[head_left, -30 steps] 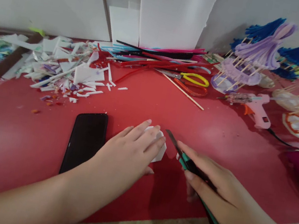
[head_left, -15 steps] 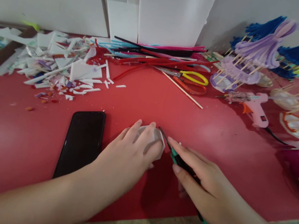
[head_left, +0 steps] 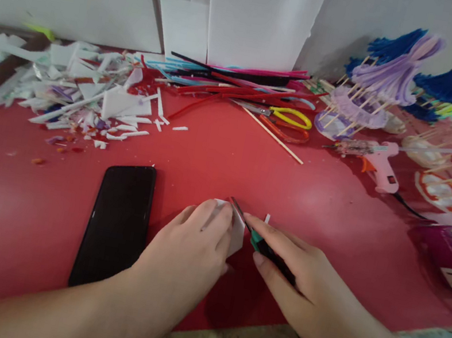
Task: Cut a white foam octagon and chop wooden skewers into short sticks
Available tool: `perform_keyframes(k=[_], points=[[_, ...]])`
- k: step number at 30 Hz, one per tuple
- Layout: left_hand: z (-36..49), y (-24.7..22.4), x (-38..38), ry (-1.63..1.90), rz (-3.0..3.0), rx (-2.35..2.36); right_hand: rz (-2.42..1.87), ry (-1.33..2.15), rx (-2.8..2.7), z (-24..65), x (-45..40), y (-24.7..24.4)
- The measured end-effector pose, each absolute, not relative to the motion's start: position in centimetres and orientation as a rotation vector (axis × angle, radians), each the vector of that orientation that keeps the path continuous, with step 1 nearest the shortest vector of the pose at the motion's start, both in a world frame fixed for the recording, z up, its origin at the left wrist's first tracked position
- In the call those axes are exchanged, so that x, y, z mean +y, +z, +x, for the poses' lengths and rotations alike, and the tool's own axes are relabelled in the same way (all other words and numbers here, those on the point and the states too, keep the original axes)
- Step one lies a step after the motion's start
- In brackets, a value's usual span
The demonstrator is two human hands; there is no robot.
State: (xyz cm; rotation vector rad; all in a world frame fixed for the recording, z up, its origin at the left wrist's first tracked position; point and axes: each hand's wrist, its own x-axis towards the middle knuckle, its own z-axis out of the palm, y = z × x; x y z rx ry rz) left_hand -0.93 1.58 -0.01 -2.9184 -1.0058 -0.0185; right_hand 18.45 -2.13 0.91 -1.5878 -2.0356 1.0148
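My left hand (head_left: 190, 244) presses a small white piece of foam board (head_left: 236, 239) against the red table, its fingers bent over the top. Most of the piece is hidden under those fingers, but its straight-edged right side shows. In my right hand (head_left: 306, 282) is a green and black utility knife (head_left: 268, 250), with the index finger stretched along it. The blade lies along the upper right edge of the foam board, close to my left fingertips. Just beyond the knife lies a thin white sliver (head_left: 267, 218).
A black phone (head_left: 115, 225) lies left of my left hand. White scraps (head_left: 91, 90) pile up at the back left. Pipe cleaners (head_left: 232, 85), yellow-handled pliers (head_left: 290, 116) and a wooden stick (head_left: 273, 135) lie behind. At right are a pink glue gun (head_left: 383, 167) and a purple power strip (head_left: 446, 257).
The knife has moved slightly left, and its blade now lies along the foam board's edge. My left fingers have bent more over the piece. A white sliver shows more clearly beside the knife.
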Motion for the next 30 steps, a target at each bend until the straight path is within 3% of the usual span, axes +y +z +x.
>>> perform_keyframes(k=[30], points=[[-0.93,0.00,1.65,0.020,-2.938,-0.912,-1.574,0.983,-2.104,18.57,-2.31,0.29]])
